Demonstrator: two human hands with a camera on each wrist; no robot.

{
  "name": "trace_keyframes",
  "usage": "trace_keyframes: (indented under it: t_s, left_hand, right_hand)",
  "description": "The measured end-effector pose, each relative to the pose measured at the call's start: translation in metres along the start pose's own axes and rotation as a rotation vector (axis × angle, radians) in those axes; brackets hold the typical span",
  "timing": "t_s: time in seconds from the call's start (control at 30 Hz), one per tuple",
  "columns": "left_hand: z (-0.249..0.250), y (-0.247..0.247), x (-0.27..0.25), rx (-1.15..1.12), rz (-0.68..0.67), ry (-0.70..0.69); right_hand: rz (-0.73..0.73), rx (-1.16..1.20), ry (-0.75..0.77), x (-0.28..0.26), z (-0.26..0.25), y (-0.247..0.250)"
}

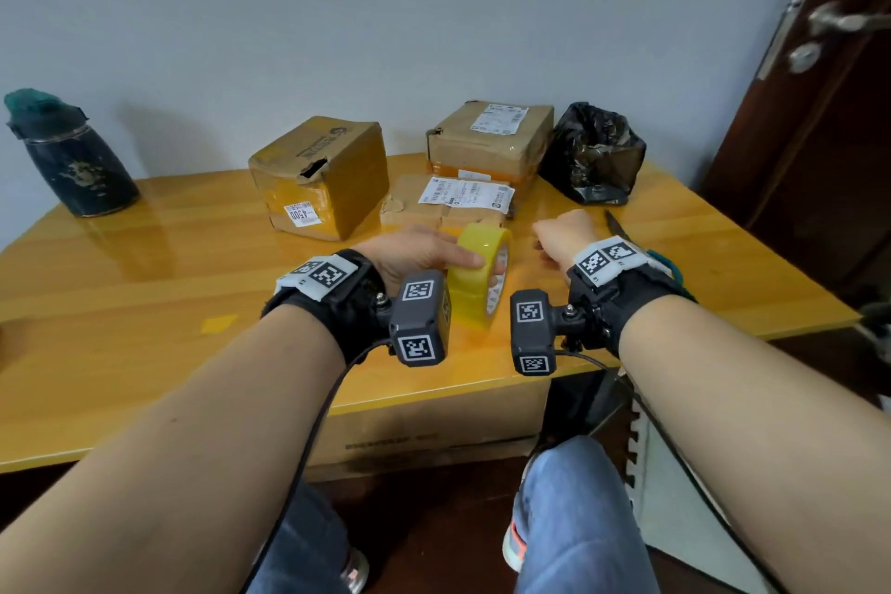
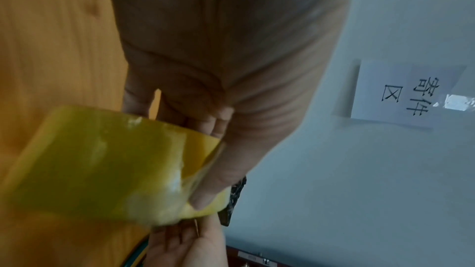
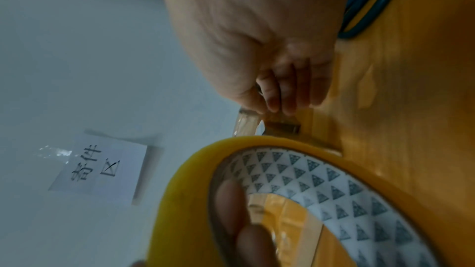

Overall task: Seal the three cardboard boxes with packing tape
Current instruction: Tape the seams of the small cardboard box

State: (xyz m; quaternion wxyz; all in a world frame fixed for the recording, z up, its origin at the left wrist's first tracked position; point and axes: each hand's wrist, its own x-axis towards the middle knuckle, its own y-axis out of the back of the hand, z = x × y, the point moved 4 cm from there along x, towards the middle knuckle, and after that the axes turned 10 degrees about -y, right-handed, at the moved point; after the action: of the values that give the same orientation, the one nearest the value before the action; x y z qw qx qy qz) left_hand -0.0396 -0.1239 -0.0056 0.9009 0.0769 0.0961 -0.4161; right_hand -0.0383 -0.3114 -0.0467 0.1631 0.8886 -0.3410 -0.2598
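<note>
Boxes of cardboard, three of them, wait on the table [image 1: 144, 227] just beyond the hands. Beyond the left hand stands the tall box [image 1: 320, 176], and its top edge is torn open at the corner. Beyond the gap between the hands lies the flat box [image 1: 448, 203], with a white label on top. Behind it, beyond the right hand, stands the third box [image 1: 492, 135]. All three carry old tape and labels, but I see no fresh strip on any of them, so I judge that the sealing is not yet begun and all three boxes are left to do.

The left hand [image 1: 414, 253] holds the tape roll [image 1: 477, 277] upright above the table, thumb over the outside and fingers through the core. The right hand [image 1: 561, 236] is just to the right of the roll. Its fingers are curled, and the right wrist view shows them pinching the loose tape end [image 3: 246, 124], a short clear strip that comes off the roll. So the step in hand seems to be pulling out the first length.

Just beyond the right wrist, the scissors [image 1: 619, 227] lie on the table, and a black bag [image 1: 595, 154] stands further behind them.
</note>
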Motion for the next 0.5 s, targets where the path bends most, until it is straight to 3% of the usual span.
trace_keyframes:
  t_s: [0.13, 0.4, 0.5]
  left_hand:
    - [-0.002, -0.015, 0.021, -0.043, 0.025, -0.018]
    - [-0.013, -0.025, 0.05, -0.17, -0.022, 0.061]
    - [-0.018, -0.021, 0.052, -0.147, -0.015, 0.084]
  right_hand:
    - [0.158, -0.236, -0.053, 0.023, 0.024, 0.033]
    - [0.163, -0.589, -0.103, 0.059, 0.055, 0.046]
    - [0.283, -0.709, -0.109, 0.068, 0.062, 0.049]
